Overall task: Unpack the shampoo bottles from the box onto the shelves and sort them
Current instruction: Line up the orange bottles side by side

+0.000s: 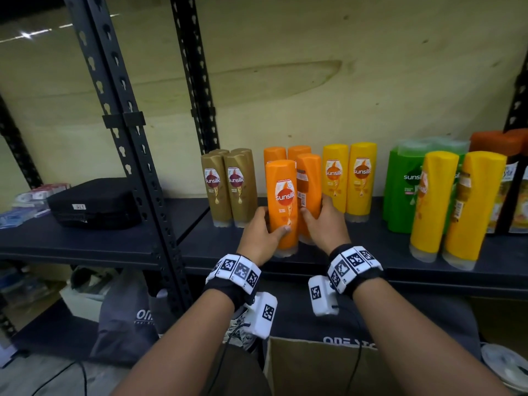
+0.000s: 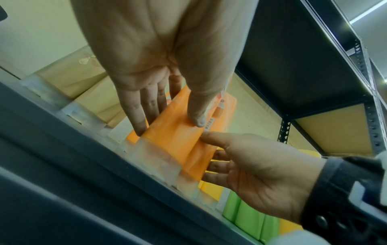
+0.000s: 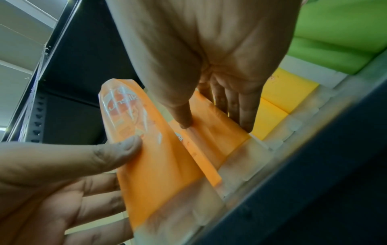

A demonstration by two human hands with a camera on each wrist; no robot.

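Two orange Sunsilk bottles stand side by side, cap down, on the dark shelf. My left hand grips the front-left orange bottle, thumb on its label and fingers round its left side; the left wrist view shows this orange bottle under the thumb. My right hand grips the right orange bottle, which shows its barcode side. In the right wrist view its thumb and fingers pinch that bottle. Two more orange bottles stand behind them.
Brown bottles stand to the left, yellow ones to the right, then green bottles and a front yellow pair. A cardboard box sits below the shelf. A black case lies beyond the upright post.
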